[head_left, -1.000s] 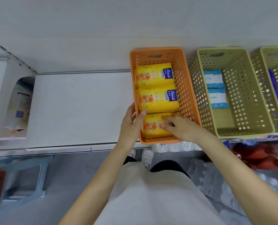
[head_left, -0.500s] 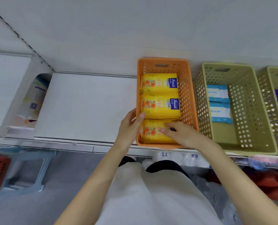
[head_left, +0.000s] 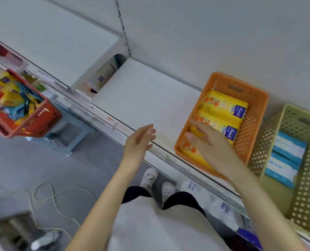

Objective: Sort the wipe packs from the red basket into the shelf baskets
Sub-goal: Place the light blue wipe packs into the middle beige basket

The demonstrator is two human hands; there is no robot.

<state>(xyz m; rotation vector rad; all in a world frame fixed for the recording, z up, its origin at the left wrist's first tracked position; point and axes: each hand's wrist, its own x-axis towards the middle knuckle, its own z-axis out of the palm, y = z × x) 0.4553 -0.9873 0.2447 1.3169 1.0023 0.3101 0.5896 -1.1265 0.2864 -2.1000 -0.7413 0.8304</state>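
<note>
Over and beside the orange basket [head_left: 223,82], right hand [head_left: 210,144] and left hand [head_left: 137,142] were held loose and empty, likely for more packs [head_left: 9,98]

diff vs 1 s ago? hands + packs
Left hand let go of the orange basket's rim and moved left, open over the shelf edge. Right hand, open, is drawing back above the front yellow pack. Camera swung left; the red basket is now in view. Unchanged: three yellow packs in orange basket, two blue packs in green basket.
</note>
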